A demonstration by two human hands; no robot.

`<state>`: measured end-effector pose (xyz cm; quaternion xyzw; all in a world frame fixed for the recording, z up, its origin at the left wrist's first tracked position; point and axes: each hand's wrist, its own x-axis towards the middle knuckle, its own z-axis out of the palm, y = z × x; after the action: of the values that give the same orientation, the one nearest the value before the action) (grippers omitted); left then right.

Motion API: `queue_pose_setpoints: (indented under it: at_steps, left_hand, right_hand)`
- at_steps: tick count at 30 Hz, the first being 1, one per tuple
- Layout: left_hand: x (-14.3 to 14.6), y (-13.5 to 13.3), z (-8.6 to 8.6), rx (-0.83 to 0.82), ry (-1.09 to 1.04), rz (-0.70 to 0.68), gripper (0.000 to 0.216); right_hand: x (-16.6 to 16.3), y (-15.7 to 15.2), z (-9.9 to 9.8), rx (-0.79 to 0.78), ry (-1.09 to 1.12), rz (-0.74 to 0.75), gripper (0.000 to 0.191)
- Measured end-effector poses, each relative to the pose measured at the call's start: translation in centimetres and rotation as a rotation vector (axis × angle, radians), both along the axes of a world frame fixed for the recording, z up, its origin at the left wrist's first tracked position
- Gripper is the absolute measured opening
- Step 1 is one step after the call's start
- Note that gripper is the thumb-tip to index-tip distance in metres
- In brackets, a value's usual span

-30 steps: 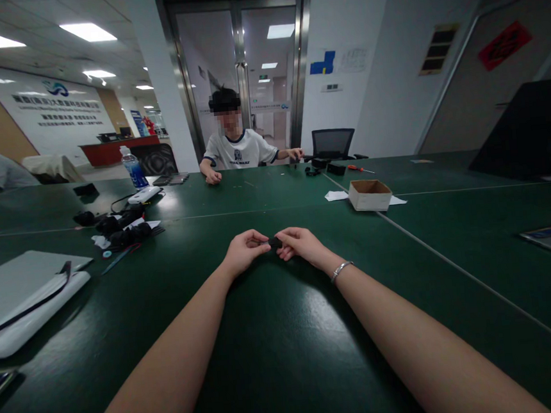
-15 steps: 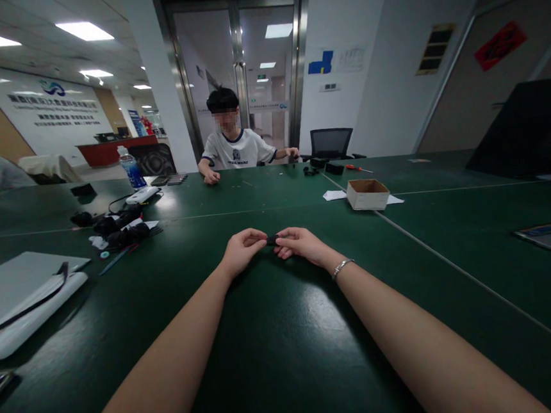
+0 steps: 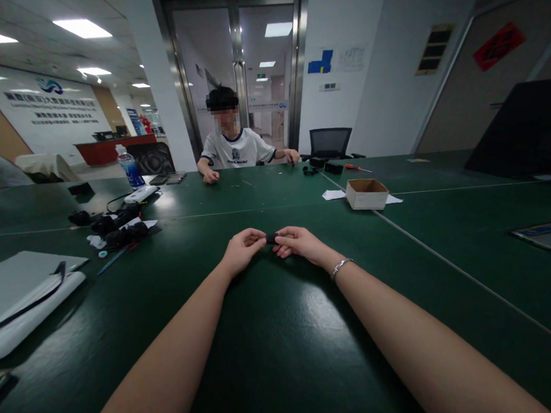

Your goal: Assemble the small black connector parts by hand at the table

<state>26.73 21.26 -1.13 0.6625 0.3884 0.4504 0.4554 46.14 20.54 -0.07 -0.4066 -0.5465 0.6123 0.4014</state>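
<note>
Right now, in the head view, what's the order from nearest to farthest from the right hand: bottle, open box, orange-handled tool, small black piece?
1. Small black piece: in the right hand.
2. Open box: ahead, rightward.
3. Orange-handled tool: beyond the box.
4. Bottle: far left.

Bare-armed at the table: L forearm (image 3: 172, 350) and R forearm (image 3: 426, 328) uncovered, broad at the near end, tapering to slimmer wrists at the far end. R wrist (image 3: 329, 259) wears a slim, silver-col. bracelet (image 3: 341, 266), curved, w/ metallic shine; finer detail too sm. to read. L wrist (image 3: 224, 272) bare, ditto L hand (image 3: 241, 251) & R hand (image 3: 304, 244).
</note>
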Motion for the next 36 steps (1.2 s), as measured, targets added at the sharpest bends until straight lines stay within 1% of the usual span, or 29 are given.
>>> queue_pose_setpoints:
  at_steps: [2, 6, 11, 13, 16, 19, 21, 23, 26, 29, 31, 34, 36]
  left_hand:
    - [0.02, -0.05, 0.12, 0.019, 0.002, 0.011, 0.04]
    - [0.26, 0.11, 0.0, -0.073, 0.052, 0.047, 0.039]
    - [0.3, 0.3, -0.47, -0.004, 0.118, 0.051, 0.028]
    - [0.29, 0.21, -0.4, 0.003, 0.115, 0.049, 0.028]
    - [0.38, 0.02, -0.11, -0.032, 0.111, 0.054, 0.029]
    - [0.46, -0.01, -0.06, -0.036, 0.158, 0.086, 0.035]
    - [0.43, 0.07, -0.16, -0.004, 0.176, 0.094, 0.032]
    - [0.37, 0.12, -0.17, 0.002, 0.143, 0.083, 0.028]
    - [0.42, 0.02, 0.18, -0.068, 0.09, 0.054, 0.03]
    - [0.58, -0.13, 0.44, -0.135, 0.115, 0.045, 0.029]
    - [0.6, -0.07, 0.25, -0.097, 0.15, 0.062, 0.034]
    - [0.46, 0.21, -0.32, -0.008, 0.146, 0.074, 0.03]
    - [0.34, 0.35, -0.52, -0.011, 0.109, 0.075, 0.031]
  right_hand:
    - [0.01, 0.05, -0.04, -0.004, 0.006, 0.005, 0.009]
    - [-0.07, 0.11, -0.07, -0.002, -0.006, -0.003, 0.01]
    - [-0.26, 0.05, 0.11, -0.002, -0.01, -0.016, 0.01]
    - [-0.3, 0.0, 0.16, -0.002, -0.012, -0.018, 0.009]
    - [-0.28, -0.01, 0.11, 0.005, -0.012, -0.013, 0.009]
    - [-0.25, 0.03, 0.04, 0.007, -0.01, 0.0, 0.01]
    - [-0.26, 0.04, 0.05, 0.007, -0.016, 0.003, 0.009]
    - [-0.29, 0.01, 0.11, 0.006, -0.028, -0.001, 0.009]
    - [-0.36, -0.04, 0.19, 0.007, -0.037, -0.008, 0.009]
    - [-0.41, -0.05, 0.2, 0.012, -0.033, -0.004, 0.009]
    - [-0.43, -0.03, 0.19, 0.017, -0.033, 0.0, 0.009]
    - [-0.45, -0.04, 0.19, 0.022, -0.041, 0.0, 0.009]
    - [-0.46, -0.06, 0.21, 0.02, -0.047, -0.006, 0.009]
